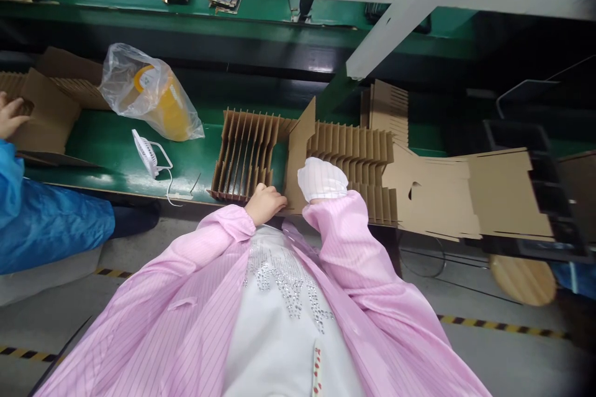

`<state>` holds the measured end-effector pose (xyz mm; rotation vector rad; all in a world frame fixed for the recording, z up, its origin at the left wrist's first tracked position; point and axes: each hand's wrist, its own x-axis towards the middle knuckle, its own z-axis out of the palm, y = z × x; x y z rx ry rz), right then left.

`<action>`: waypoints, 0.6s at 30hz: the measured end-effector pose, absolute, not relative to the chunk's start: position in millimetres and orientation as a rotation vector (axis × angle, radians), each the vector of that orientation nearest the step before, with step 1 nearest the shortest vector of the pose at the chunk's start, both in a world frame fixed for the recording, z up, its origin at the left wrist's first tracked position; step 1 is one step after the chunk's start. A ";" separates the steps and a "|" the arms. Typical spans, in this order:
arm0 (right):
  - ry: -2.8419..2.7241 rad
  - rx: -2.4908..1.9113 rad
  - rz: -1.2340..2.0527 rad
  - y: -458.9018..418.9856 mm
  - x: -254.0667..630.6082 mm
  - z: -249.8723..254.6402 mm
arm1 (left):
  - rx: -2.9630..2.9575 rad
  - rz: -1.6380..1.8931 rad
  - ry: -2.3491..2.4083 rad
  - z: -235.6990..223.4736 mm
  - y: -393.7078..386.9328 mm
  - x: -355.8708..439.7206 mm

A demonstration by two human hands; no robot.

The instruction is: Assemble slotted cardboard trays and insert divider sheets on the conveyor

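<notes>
My left hand [266, 203] is bare, its fingers curled closed at the front edge of an upright cardboard panel [298, 158]. Just left of it stands a cardboard divider grid [245, 152] with several upright slats. White cloth covers my right hand [322, 178], which looks rounded; its separate fingers do not show. It rests against the right side of the panel, in front of more cardboard dividers [351, 144]. Flat cardboard flaps [431, 195] spread out to the right of those dividers.
On the green bench [107, 152] lie a white fan [148, 154] with a cord and a clear bag [158, 96] around a yellow container. A co-worker's hand [10, 116] touches another cardboard box [49, 108] at left. A white post [395, 18] slants above; black trays [549, 186] and a stool [522, 279] are at right.
</notes>
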<state>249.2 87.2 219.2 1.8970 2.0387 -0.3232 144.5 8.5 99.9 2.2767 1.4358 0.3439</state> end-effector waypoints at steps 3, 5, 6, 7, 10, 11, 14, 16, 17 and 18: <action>2.035 1.901 -0.334 91.2 249.3 215.7 | 2.281 0.344 1.433 98.6 8.4 144.5; 2.028 1.908 -0.334 90.5 250.8 216.0 | 2.282 0.350 1.431 97.8 8.5 144.1; 2.023 1.914 -0.332 89.2 251.8 216.4 | 2.282 0.354 1.433 97.5 8.6 143.9; 2.016 1.920 -0.329 87.4 252.7 216.9 | 2.281 0.356 1.435 97.3 8.6 143.7; 1.995 1.946 -0.315 79.8 253.8 218.7 | 2.278 0.354 1.439 97.3 8.6 143.2; 1.993 1.958 -0.308 76.9 253.5 219.6 | 2.277 0.350 1.440 97.4 8.5 143.2; 2.001 1.991 -0.275 69.2 250.9 223.7 | 2.276 0.336 1.440 97.6 8.3 142.9; 2.007 2.009 -0.248 65.7 249.5 226.9 | 2.279 0.333 1.440 97.4 8.1 142.5; 2.008 2.014 -0.237 64.6 249.1 228.3 | 2.282 0.334 1.439 97.2 8.1 142.3; 2.007 2.022 -0.222 63.9 249.0 229.4 | 2.285 0.338 1.440 96.8 8.0 142.0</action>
